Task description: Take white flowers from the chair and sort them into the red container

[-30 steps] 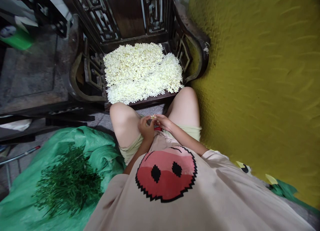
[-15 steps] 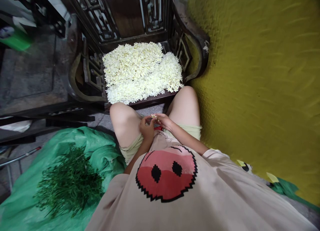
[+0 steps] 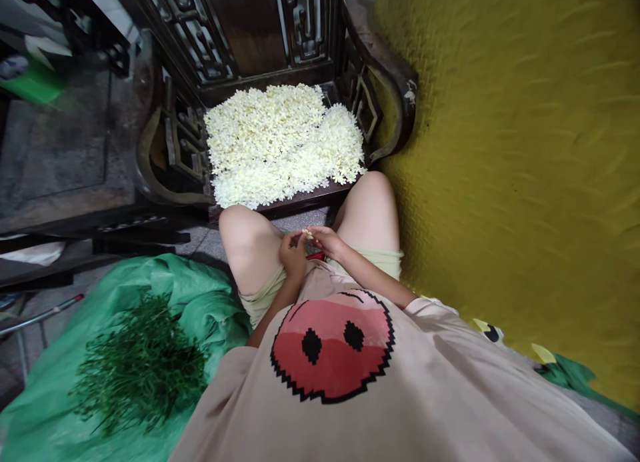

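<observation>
Both my hands meet over my lap, between my thighs. Small pale flowers (image 3: 307,233) show at the fingertips where the hands come together. My left hand (image 3: 293,250) has its fingers bent in a pinch by the flowers. My right hand (image 3: 327,240) is closed on the flowers from the other side. Something red (image 3: 316,256) lies just under the hands. Beyond my knees, a thick layer of cream-white flowers (image 3: 280,139) covers the seat of a dark carved wooden chair (image 3: 300,202).
On the left, green stems (image 3: 145,365) lie on a green plastic sheet (image 3: 200,282). A second dark wooden seat (image 3: 60,142) holds a green container (image 3: 33,81). A yellow textured surface (image 3: 510,149) rises along the right side. A metal bar (image 3: 43,315) is at the far left.
The flowers between my fingertips have shifted very slightly and look more bunched. My hands stay in nearly the same place.
</observation>
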A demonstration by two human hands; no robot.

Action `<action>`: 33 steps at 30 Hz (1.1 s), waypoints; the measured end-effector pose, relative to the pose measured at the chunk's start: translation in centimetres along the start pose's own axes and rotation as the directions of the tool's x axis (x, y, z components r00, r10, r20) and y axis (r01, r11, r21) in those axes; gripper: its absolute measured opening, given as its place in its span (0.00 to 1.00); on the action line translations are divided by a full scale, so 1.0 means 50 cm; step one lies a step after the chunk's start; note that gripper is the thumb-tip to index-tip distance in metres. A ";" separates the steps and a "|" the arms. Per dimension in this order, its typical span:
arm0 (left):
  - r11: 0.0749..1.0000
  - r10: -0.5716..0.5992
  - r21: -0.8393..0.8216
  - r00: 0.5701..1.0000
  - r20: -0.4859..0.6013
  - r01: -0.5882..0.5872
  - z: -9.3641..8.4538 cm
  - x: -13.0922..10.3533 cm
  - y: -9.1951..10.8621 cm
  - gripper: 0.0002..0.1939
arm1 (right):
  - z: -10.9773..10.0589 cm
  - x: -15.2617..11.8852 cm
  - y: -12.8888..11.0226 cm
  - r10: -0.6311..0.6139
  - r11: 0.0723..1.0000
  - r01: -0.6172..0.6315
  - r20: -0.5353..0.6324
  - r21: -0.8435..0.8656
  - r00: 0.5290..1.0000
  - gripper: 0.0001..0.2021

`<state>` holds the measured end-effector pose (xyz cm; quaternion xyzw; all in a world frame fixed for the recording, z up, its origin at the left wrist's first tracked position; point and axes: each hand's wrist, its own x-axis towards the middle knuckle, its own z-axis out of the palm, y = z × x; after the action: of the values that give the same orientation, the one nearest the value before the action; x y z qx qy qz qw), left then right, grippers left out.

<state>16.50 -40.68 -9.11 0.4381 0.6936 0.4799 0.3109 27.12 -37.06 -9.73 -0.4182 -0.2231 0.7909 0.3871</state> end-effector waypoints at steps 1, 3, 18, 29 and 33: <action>1.000 -0.010 -0.005 1.000 -0.006 0.010 0.000 0.000 0.000 0.10 | 0.001 0.000 0.000 0.000 1.000 0.000 0.002 0.000 1.000 0.15; 1.000 -0.021 -0.016 1.000 -0.014 0.020 0.001 0.001 0.000 0.09 | 0.001 0.001 0.000 0.002 1.000 -0.002 0.002 0.000 1.000 0.16; 0.999 -0.044 -0.019 0.999 -0.031 0.043 0.003 0.001 -0.002 0.10 | -0.011 0.007 0.005 0.032 0.999 -0.032 -0.001 -0.035 0.999 0.15; 0.998 0.065 0.003 0.996 -0.066 -0.065 0.000 -0.005 -0.001 0.10 | -0.006 0.004 0.005 -0.020 0.997 0.019 -0.002 -0.073 1.000 0.19; 0.996 0.082 -0.014 0.996 -0.044 -0.082 -0.001 -0.002 -0.001 0.10 | -0.011 0.009 0.009 -0.013 0.995 0.013 -0.004 -0.097 1.000 0.20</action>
<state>16.48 -40.81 -9.13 0.4532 0.6777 0.5073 0.2794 27.22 -36.95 -10.59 -0.4370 -0.2632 0.7755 0.3720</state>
